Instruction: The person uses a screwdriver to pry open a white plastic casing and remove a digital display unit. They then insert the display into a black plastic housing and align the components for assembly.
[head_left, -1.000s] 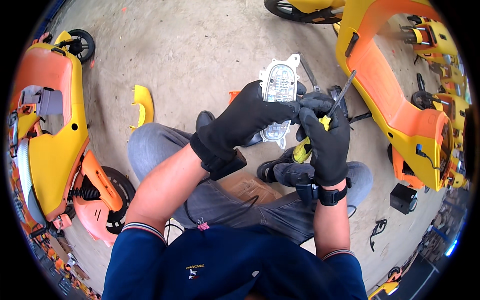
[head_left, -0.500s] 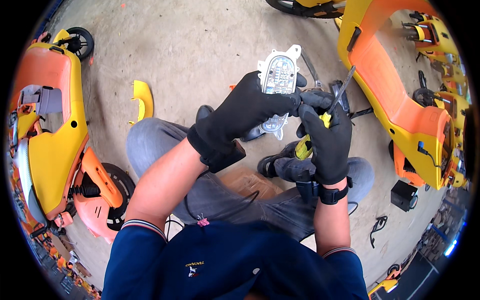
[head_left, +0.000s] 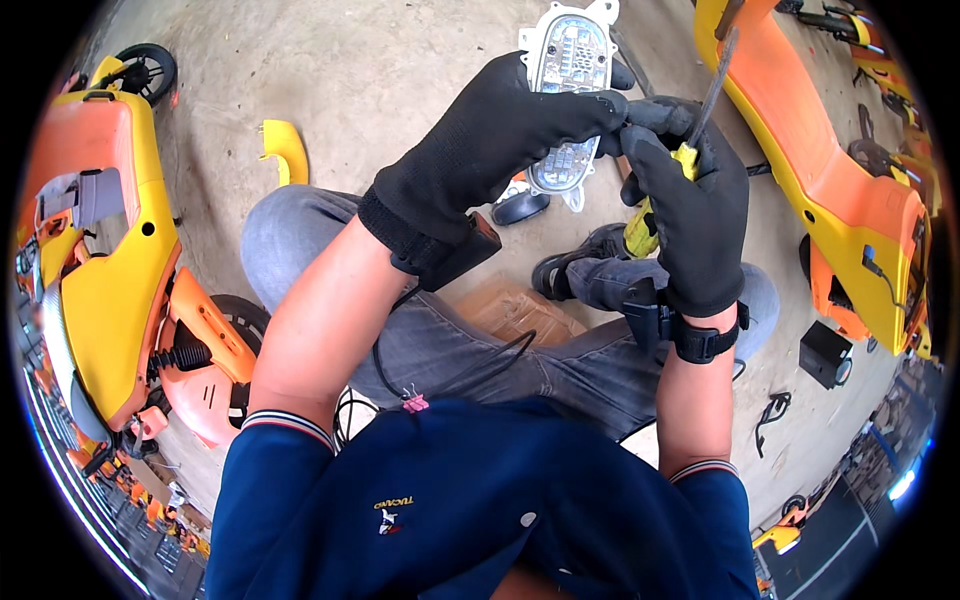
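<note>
An oval lamp unit (head_left: pixel 572 60) with a clear lens and a pale rim with mounting tabs stands nearly upright before me. My left hand (head_left: pixel 480 150), in a black glove, is closed around its middle, the thumb lying across the lens. In my gloved right hand (head_left: pixel 705 215) is a screwdriver (head_left: pixel 641 230) with a yellow handle, its metal shaft pointing up and away from the lamp. The fingertips of both hands meet at the lamp's right edge. Whether something small is pinched there is hidden.
A yellow and orange scooter body (head_left: pixel 110 290) stands at left, another (head_left: pixel 810 150) at right. On the concrete floor lie a curved yellow panel (head_left: pixel 287 150), a black box (head_left: pixel 825 354) and a black bracket-like part (head_left: pixel 771 420). Flat cardboard (head_left: pixel 515 315) lies between my legs.
Both hands, with the lamp and screwdriver, sit higher and slightly farther right in the picture. The whole view has shifted too. The grips look the same.
</note>
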